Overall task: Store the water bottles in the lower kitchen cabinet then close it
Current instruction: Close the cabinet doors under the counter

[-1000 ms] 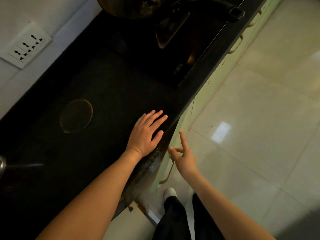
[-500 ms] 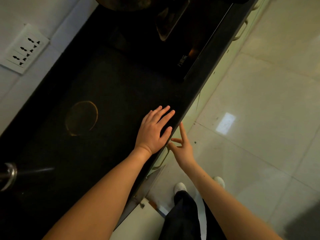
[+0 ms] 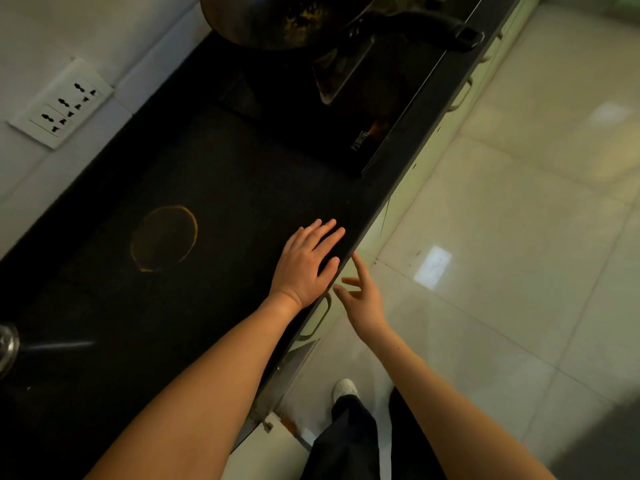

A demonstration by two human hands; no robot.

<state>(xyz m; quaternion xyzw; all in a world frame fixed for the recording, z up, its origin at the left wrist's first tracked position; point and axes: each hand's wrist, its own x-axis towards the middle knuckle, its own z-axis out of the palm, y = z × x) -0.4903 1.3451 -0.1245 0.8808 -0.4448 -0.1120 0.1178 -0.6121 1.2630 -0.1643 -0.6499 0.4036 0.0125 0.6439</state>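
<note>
Both hands are splaying fingers: left hand (image 3: 304, 268) on black stone countertop (image 3: 207, 168), right hand (image 3: 363, 303) beside pale cabinet handle (image 3: 320, 315) paralleling its edge.

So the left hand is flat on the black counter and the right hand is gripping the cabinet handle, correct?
Not quite. The head view shows the right hand with fingers spread straight, beside the cabinet handle and holding nothing. The left hand is flat on the black counter.
</note>
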